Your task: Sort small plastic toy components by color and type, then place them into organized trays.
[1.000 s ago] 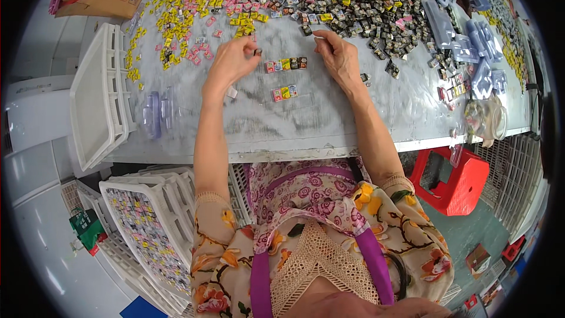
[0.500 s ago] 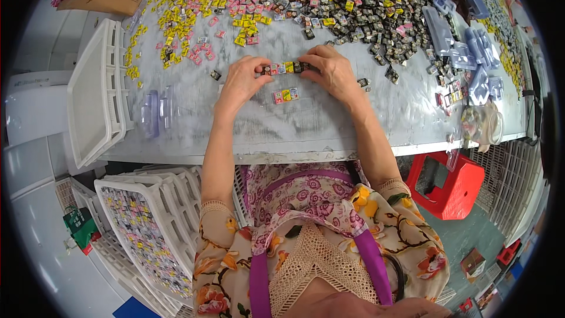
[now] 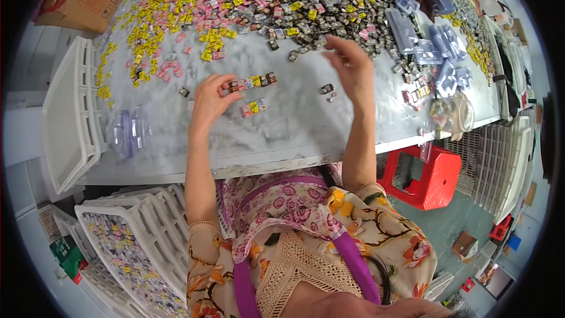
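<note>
A short row of small printed blocks [image 3: 254, 82], black, pink and yellow, lies on the grey table. My left hand [image 3: 210, 101] pinches its left end between thumb and fingers. Just below that row is a shorter row of small blocks [image 3: 253, 108] in pink, yellow and white, touched by neither hand. My right hand [image 3: 353, 70] is raised with thumb and fingers apart and nothing seen between them. It is close to the near edge of the heap of black blocks [image 3: 318, 23]. A loose black block [image 3: 327, 89] lies below it.
Yellow blocks [image 3: 150, 41] and pink blocks [image 3: 218, 0] spread over the far table. Clear plastic trays [image 3: 444, 47] and a clear jar [image 3: 462, 113] are at the right. White crates [image 3: 70, 112] stand left, with a stack [image 3: 126, 206] below. A red stool [image 3: 432, 179] is under the right edge.
My right hand has let go of the row's right end and moved right and up toward the black heap. My left hand still grips the left end. The whole view has shifted slightly.
</note>
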`<state>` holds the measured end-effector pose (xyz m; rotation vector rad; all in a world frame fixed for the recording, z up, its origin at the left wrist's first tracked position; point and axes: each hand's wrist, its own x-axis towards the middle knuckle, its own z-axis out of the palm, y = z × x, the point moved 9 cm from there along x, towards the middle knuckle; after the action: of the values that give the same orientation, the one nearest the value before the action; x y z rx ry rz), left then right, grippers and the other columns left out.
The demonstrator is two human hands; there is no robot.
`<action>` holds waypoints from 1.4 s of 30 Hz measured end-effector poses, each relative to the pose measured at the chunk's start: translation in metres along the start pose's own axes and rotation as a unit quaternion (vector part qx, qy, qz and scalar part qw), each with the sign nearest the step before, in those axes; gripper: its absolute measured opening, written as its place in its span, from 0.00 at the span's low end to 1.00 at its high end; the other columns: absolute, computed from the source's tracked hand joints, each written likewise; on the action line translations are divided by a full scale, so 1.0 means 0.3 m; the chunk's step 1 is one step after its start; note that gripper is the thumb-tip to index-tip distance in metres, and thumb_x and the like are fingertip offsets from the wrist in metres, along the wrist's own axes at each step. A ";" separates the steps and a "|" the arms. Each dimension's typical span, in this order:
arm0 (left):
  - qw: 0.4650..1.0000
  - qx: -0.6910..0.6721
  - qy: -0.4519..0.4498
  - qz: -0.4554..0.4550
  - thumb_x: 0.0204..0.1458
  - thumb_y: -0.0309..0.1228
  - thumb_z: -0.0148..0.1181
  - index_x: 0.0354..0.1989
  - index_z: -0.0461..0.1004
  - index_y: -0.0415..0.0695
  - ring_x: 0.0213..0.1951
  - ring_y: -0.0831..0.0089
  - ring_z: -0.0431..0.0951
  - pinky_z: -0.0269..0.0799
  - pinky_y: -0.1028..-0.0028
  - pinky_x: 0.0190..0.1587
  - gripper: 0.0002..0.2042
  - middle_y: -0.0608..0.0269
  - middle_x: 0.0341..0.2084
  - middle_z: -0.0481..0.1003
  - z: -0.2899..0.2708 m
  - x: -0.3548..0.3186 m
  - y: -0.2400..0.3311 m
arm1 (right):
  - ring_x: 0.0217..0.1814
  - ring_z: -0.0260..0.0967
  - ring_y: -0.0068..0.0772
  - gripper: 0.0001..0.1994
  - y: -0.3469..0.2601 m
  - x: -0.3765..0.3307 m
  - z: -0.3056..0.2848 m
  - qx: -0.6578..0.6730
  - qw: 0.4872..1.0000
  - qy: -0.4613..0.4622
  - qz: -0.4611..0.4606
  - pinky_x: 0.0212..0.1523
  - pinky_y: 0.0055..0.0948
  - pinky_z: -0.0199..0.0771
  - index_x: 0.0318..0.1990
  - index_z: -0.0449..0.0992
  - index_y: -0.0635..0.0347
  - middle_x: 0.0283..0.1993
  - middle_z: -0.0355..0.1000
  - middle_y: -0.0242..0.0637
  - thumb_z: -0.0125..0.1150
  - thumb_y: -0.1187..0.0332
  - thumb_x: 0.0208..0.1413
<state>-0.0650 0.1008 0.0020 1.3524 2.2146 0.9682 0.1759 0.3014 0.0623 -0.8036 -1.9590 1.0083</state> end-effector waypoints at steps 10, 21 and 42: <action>0.998 -0.051 0.027 -0.017 0.38 0.21 0.75 0.49 0.80 0.41 0.27 0.81 0.64 0.66 0.80 0.31 0.24 0.71 0.29 0.70 0.003 -0.017 -0.042 | 0.41 0.75 0.37 0.14 0.027 -0.227 -0.056 -0.246 0.966 -0.075 -0.030 0.38 0.31 0.75 0.45 0.81 0.60 0.45 0.76 0.38 0.71 0.71 0.49; 0.996 -0.075 0.053 -0.010 0.42 0.21 0.73 0.48 0.80 0.42 0.27 0.84 0.65 0.66 0.81 0.29 0.20 0.72 0.31 0.72 0.011 -0.031 -0.060 | 0.41 0.73 0.43 0.12 0.028 -0.235 0.016 -0.277 0.959 -0.046 -0.043 0.40 0.37 0.74 0.42 0.81 0.61 0.38 0.76 0.38 0.69 0.68 0.51; 0.989 -0.100 0.106 0.005 0.42 0.23 0.74 0.46 0.81 0.43 0.27 0.80 0.69 0.69 0.79 0.29 0.19 0.69 0.33 0.75 -0.019 -0.051 -0.034 | 0.48 0.71 0.42 0.19 0.000 0.016 0.304 -0.308 0.902 -0.174 -0.247 0.47 0.36 0.75 0.48 0.79 0.56 0.45 0.75 0.37 0.56 0.82 0.48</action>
<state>-0.0678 0.0823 -0.0019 1.2217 2.1897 1.3537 0.0961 0.2719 0.0287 -0.4028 -2.6655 0.2210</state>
